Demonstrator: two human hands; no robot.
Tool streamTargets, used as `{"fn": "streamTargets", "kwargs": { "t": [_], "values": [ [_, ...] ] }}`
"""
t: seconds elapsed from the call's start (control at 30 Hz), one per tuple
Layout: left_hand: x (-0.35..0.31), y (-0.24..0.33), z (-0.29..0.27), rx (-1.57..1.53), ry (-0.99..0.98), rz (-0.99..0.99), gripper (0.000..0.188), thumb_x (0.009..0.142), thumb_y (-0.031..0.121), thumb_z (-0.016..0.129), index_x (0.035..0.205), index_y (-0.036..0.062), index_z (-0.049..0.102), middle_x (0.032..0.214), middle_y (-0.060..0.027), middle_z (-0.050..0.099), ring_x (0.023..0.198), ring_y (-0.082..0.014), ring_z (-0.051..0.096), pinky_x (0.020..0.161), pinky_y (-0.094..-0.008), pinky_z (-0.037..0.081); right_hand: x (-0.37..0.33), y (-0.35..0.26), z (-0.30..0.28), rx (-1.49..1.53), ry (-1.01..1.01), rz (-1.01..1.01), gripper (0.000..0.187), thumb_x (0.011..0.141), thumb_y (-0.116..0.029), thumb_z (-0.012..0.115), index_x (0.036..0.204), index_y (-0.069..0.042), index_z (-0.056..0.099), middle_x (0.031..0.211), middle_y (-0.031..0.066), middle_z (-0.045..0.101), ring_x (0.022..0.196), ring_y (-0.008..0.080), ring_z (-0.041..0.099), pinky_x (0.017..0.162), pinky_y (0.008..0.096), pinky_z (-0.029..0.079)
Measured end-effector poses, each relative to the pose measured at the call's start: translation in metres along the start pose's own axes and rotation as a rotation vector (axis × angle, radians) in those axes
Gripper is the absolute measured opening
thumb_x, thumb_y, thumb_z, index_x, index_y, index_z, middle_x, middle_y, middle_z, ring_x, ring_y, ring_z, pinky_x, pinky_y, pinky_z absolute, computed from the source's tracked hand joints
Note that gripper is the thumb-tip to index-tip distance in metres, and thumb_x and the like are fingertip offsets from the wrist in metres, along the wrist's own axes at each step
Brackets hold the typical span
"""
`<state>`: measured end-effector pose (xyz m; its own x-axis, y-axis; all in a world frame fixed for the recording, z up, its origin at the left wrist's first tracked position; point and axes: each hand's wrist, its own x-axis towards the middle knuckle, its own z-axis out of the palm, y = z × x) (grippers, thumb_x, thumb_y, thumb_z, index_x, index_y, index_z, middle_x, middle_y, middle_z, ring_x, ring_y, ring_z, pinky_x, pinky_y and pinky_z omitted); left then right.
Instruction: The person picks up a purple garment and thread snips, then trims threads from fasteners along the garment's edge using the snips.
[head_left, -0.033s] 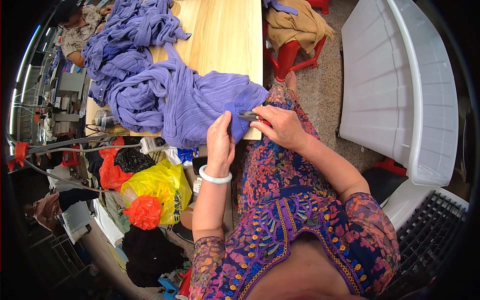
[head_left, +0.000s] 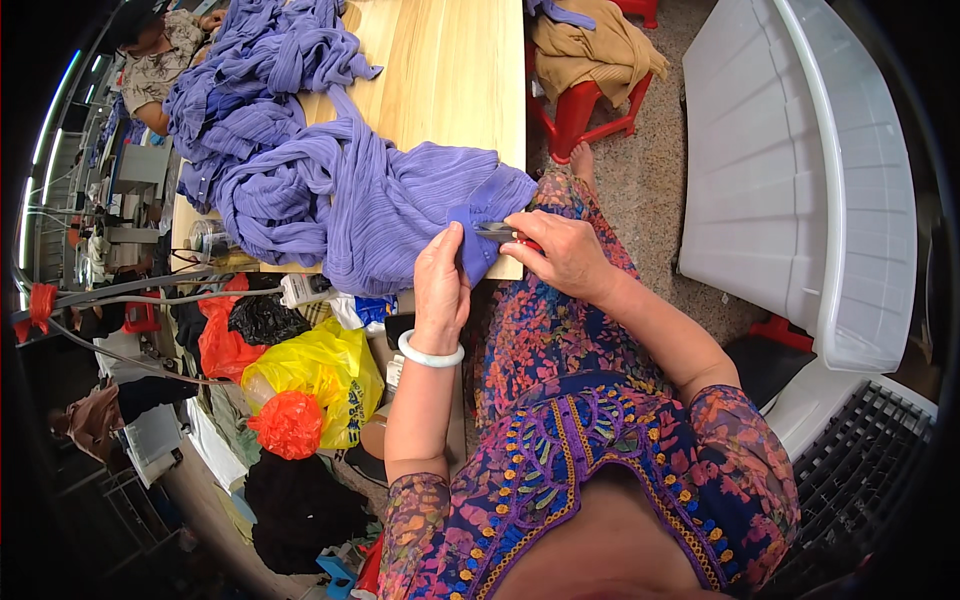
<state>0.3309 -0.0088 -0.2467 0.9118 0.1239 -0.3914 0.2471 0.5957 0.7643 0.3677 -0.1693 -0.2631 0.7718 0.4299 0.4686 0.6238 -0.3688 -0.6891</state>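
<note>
A purple ribbed garment lies bunched over the table's near corner, with a smooth band at its near right end. My left hand is closed on the edge of this band, thumb uppermost. In my right hand is a pair of small scissors with a bit of red at the handle. Their dark blades point left and lie against the band, close to my left thumb. My fingers hide most of the handle, and whether the blades touch a thread cannot be made out.
More purple garments are heaped along the left of the wooden table. A red stool carries tan cloth. A large pale plastic bin stands at right. Bags, including a yellow one, crowd the lower left. Another person sits far left.
</note>
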Motion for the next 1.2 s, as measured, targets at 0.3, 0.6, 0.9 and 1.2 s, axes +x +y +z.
{"fn": "streamTargets", "kwargs": {
  "t": [0.3,0.6,0.9,1.2],
  "values": [
    [-0.002,0.001,0.002,-0.006,0.002,-0.013,0.025,0.091,0.017,0.045,0.097,-0.004,0.056,0.093,-0.0097,0.06,0.081,-0.0126,0.058,0.076,-0.0246,0.047,-0.003,0.0,0.0,0.012,-0.031,0.029,0.023,0.076,-0.018,0.062,0.091,-0.003,0.053,0.072,0.0082,0.056,0.063,0.0225,0.058,0.056,0.0305,0.046],
    [-0.003,-0.001,0.004,0.016,0.01,-0.018,0.023,0.091,0.017,0.044,0.095,-0.0024,0.057,0.091,-0.0078,0.061,0.079,-0.0109,0.058,0.073,-0.0232,0.047,-0.002,0.0,0.004,0.028,-0.017,0.037,0.024,0.075,-0.017,0.064,0.092,-0.004,0.053,0.074,0.0086,0.057,0.064,0.022,0.059,0.055,0.0297,0.046],
    [-0.004,-0.003,0.004,0.025,0.02,-0.022,0.024,0.09,0.018,0.045,0.095,-0.002,0.057,0.089,-0.0073,0.061,0.078,-0.0102,0.058,0.072,-0.0226,0.046,-0.003,-0.001,0.007,0.061,0.016,0.069,0.023,0.075,-0.016,0.064,0.092,-0.004,0.054,0.074,0.0098,0.057,0.064,0.0229,0.059,0.055,0.0301,0.046],
    [0.0,-0.006,0.0,0.047,0.022,-0.007,0.025,0.09,0.016,0.045,0.103,-0.0034,0.054,0.097,-0.0093,0.059,0.083,-0.0132,0.057,0.076,-0.0244,0.047,0.002,-0.003,0.014,0.482,0.036,0.358,0.046,0.071,-0.02,0.07,0.105,-0.004,0.044,0.075,0.0095,0.057,0.067,0.018,0.058,0.061,0.0287,0.046]
  ]
}}
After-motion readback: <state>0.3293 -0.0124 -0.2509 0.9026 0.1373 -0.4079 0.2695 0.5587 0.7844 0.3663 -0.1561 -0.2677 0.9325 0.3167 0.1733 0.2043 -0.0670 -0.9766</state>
